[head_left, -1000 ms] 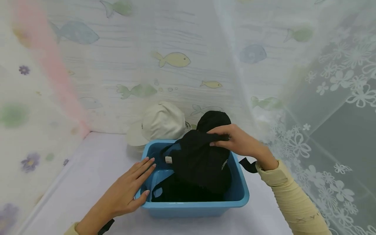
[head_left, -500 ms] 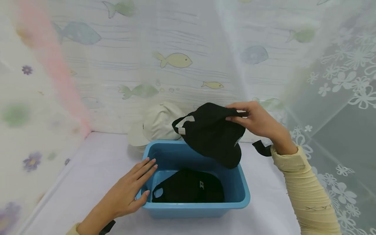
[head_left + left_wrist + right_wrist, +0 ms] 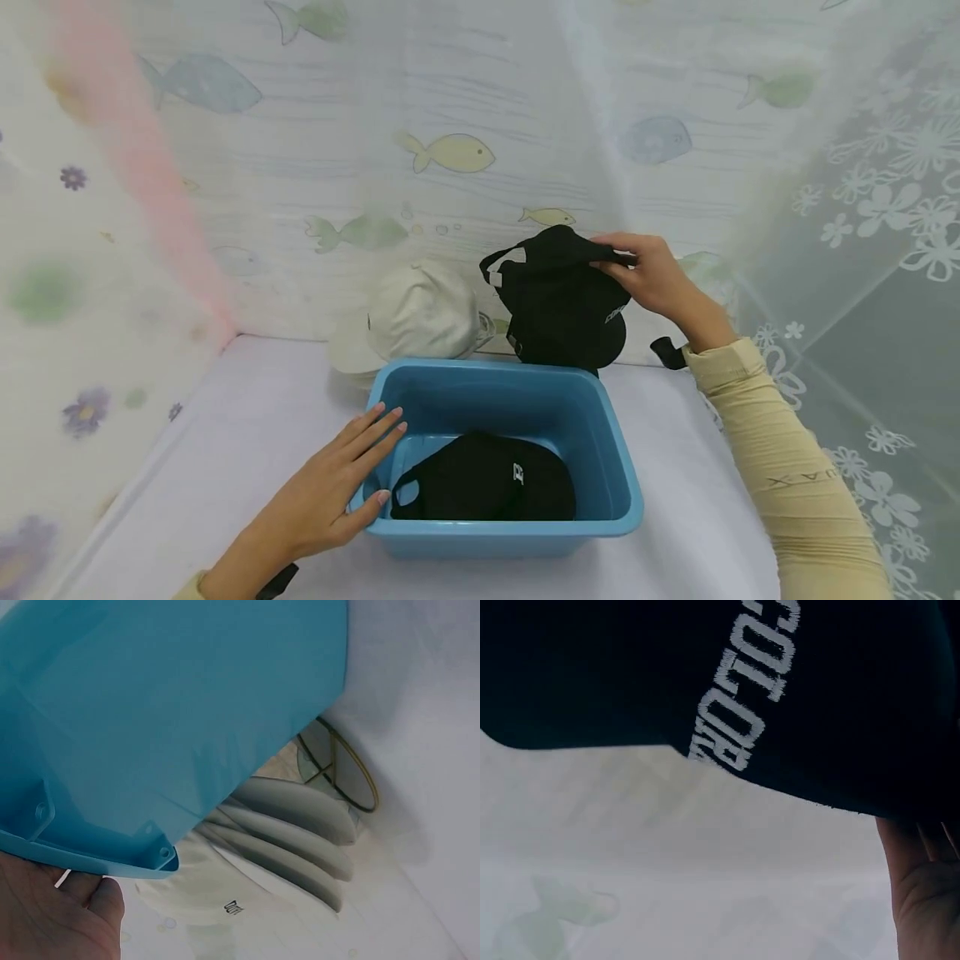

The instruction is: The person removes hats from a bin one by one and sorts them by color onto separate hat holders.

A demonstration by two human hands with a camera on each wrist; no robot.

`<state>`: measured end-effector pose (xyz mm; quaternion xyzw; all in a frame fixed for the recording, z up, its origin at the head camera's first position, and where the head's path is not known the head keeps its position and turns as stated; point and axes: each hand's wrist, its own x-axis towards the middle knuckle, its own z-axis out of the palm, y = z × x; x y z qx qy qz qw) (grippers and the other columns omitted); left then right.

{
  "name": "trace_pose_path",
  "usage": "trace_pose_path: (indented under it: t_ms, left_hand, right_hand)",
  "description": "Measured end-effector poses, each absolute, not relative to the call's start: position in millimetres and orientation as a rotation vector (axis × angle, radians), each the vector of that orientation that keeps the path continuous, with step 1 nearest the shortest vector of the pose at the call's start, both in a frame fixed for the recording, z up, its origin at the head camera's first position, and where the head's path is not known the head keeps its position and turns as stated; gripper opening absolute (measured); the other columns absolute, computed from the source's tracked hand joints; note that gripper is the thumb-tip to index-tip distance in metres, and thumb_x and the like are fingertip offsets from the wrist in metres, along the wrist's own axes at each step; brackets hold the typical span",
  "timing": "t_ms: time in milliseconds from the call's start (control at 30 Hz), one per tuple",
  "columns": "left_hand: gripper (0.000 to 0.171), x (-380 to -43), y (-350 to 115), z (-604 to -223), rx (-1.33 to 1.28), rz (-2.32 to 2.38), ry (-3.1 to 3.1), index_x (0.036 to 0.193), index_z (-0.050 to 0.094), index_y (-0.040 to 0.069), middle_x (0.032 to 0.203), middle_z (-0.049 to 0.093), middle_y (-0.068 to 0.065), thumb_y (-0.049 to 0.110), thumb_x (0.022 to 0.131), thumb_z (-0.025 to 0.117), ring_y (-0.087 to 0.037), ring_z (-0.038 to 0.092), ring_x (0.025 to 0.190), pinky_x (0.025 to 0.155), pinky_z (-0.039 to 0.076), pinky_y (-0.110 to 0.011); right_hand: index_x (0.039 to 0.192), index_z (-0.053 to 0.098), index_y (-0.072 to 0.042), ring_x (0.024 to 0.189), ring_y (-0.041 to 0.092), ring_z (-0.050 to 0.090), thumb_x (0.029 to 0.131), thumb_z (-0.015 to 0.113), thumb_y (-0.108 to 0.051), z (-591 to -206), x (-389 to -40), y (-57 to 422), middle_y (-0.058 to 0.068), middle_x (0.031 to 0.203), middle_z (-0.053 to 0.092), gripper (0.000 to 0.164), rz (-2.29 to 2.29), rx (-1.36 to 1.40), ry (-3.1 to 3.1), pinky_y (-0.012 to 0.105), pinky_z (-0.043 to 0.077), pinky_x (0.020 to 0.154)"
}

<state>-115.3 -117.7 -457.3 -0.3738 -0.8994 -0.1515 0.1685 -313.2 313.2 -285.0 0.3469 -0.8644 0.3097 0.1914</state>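
My right hand (image 3: 651, 275) pinches the crown of a black cap (image 3: 562, 283) and holds it up behind the blue tub (image 3: 622, 467). White embroidered letters run across this cap's front, large in the right wrist view, and its strap opening faces left. Part of another black cap (image 3: 516, 343) shows just below it, mostly hidden. A further black cap (image 3: 480, 479) with a small white mark lies inside the tub. My left hand (image 3: 326, 483) rests on the tub's left rim, fingers straight and spread over it; the left wrist view shows the hand (image 3: 60, 915) right at the rim.
Off-white caps (image 3: 423, 312) sit stacked behind the tub's left back corner, several brims (image 3: 292, 832) showing in the left wrist view. A fish-patterned curtain (image 3: 450, 100) hangs behind, and a sheer flowered one (image 3: 885, 200) at right. White cloth (image 3: 277, 417) lies under the tub.
My right hand has lifted the lettered black cap out of the tub and carried it back beyond the far rim. The cap beneath it has come into view. My left hand stays put.
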Motion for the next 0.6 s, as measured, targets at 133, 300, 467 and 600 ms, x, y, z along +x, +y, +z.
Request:
trace_pose_path:
  t_ms: [133,300,467,600]
  left_hand:
    - [0.071,-115,-120,-454,-1.066,-0.438,-2.567,0.16,0.032,0.011,0.168,0.025,-0.005,0.035,0.1,0.061,-0.031,0.023,0.155,0.127,0.0,-0.024]
    - [0.072,-115,-119,-456,-1.084,-0.46,-2.571,0.161,0.029,0.013,0.168,0.025,-0.005,0.034,0.1,0.061,-0.03,0.021,0.156,0.127,0.0,-0.024]
    - [0.072,-114,-119,-459,-1.073,-0.481,-2.578,0.162,0.029,0.015,0.168,0.025,-0.004,0.035,0.1,0.06,-0.029,0.019,0.156,0.126,-0.001,-0.023]
    - [0.072,-114,-120,-458,-1.064,-0.486,-2.578,0.162,0.03,0.015,0.168,0.025,-0.004,0.035,0.1,0.06,-0.029,0.02,0.156,0.126,-0.001,-0.022]
  right_hand:
    - [0.124,0.069,0.005,0.118,0.041,0.064,0.093,0.067,0.008,-307,-335,311,0.024,0.126,0.068,0.031,0.906,0.996,-2.488,0.058,0.053,0.098]
    - [0.127,0.068,0.006,0.123,0.043,0.06,0.093,0.066,0.008,-326,-352,309,0.027,0.129,0.066,0.034,0.901,1.036,-2.535,0.058,0.048,0.104]
    - [0.129,0.067,0.004,0.125,0.042,0.06,0.094,0.067,0.006,-337,-364,307,0.026,0.13,0.066,0.036,0.855,1.049,-2.602,0.059,0.047,0.106]
    - [0.13,0.067,0.003,0.123,0.04,0.061,0.095,0.066,0.005,-341,-370,306,0.025,0.13,0.066,0.035,0.886,1.064,-2.647,0.055,0.05,0.103]
